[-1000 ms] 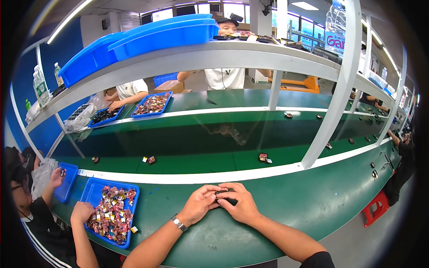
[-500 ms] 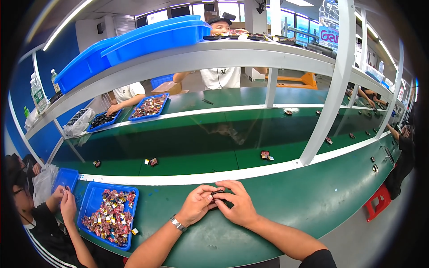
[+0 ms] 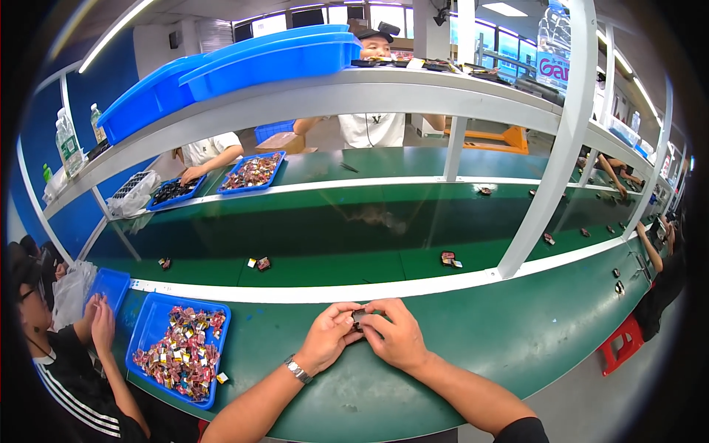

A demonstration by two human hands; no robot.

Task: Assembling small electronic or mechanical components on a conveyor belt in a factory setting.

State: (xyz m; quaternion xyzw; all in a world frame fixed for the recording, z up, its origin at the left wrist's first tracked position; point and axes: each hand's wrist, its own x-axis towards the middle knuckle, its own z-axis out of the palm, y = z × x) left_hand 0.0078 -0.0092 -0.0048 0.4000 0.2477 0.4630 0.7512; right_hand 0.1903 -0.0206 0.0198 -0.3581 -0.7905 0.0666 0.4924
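Over the green bench top, in front of me, both hands meet around a small black plastic part [image 3: 360, 316]. My left hand [image 3: 330, 336], with a metal watch at the wrist, has its thumb and fingers closed on the part's left side. My right hand [image 3: 395, 336] grips it from the right, fingers bent over it. The fingers cover much of the part, so its exact kind cannot be made out. To the left of my left forearm is a blue tray [image 3: 224, 354] heaped with small reddish electronic pieces [image 3: 181, 354] with white and yellow tabs.
A white rail [image 3: 310, 292] separates my bench from a green belt [image 3: 332, 269] carrying several small assemblies. A white post [image 3: 550, 155] and an overhead shelf [image 3: 295, 96] with blue trays [image 3: 273, 63] stand ahead. A co-worker [image 3: 74, 354] sits close at left; a red stool [image 3: 620, 343] is at right.
My fingers have shifted around the black part, and more of its face shows between them. The view has swung slightly. At left, the co-worker's hands have moved a little.
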